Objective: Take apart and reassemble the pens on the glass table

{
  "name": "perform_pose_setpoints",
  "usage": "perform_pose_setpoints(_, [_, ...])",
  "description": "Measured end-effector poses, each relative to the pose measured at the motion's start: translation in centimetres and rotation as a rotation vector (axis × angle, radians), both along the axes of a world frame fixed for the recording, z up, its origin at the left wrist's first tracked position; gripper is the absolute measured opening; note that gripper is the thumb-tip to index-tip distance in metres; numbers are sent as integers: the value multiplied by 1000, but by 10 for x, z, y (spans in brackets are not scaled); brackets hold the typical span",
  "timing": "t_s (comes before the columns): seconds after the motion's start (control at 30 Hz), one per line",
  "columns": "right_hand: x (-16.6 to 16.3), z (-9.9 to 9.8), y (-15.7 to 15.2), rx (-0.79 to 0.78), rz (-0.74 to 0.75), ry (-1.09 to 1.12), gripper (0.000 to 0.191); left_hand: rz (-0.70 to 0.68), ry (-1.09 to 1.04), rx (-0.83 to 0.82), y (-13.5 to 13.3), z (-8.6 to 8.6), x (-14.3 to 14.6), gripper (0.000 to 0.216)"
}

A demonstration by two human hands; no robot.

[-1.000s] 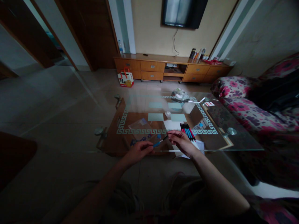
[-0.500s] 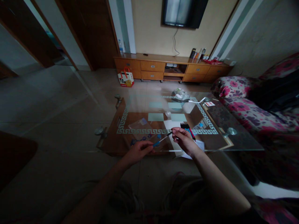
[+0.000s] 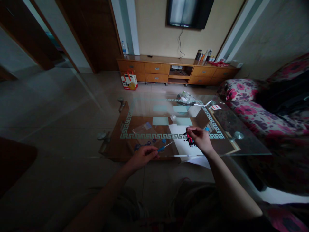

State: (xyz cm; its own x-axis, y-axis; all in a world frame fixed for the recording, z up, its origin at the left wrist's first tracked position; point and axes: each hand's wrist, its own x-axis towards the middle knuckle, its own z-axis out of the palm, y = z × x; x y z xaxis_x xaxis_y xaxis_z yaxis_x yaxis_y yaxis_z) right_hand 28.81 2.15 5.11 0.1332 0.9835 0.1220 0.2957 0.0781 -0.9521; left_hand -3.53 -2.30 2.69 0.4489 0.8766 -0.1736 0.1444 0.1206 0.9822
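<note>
My left hand [image 3: 144,155] is closed in a pinch on a thin blue pen part [image 3: 164,147] that points up and to the right over the glass table's near edge. My right hand [image 3: 201,139] hovers farther right, over the row of red, blue and black pens [image 3: 189,139] that lie on a white sheet of paper [image 3: 181,145]. Its fingers are pinched on a small dark piece I cannot name. A gap now separates the two hands.
The glass coffee table [image 3: 243,145] has a Greek-key border, green squares, a clear plastic bag [image 3: 145,130] and small blue caps [image 3: 164,140]. A crumpled bag [image 3: 185,96] lies at its far edge. A floral sofa [image 3: 260,112] stands right, a wooden TV cabinet [image 3: 173,72] behind.
My right hand pulled away from the blue pen part in my left hand and moved right and away, onto the row of pens. My left hand stayed put.
</note>
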Motion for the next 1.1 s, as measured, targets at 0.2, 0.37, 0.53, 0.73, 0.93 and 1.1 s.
perform_pose_setpoints(0.2, [10, -4, -2, 22, 92, -507, 25, -13, 17, 19, 1, -1, 0, 33])
perform_pose_setpoints(0.37, [8, -7, -2, 87, 151, -710, 20, -14, 20, 32, 1, -3, 0, 33])
perform_pose_setpoints(0.53, [5, -10, -1, 138, 193, -811, 19, -14, 21, 34, 1, -2, 0, 33])
perform_pose_setpoints(0.73, [2, -11, -2, 146, 216, -809, 20, -14, 11, 34, 1, 1, 0, 34])
perform_pose_setpoints(0.93, [3, -15, -1, 162, 232, -826, 20, -10, 4, 26, 1, -1, 0, 34])
perform_pose_setpoints(1.1, [2, -17, -1, 163, 219, -821, 21, -5, 10, 27, 2, -4, -1, 35])
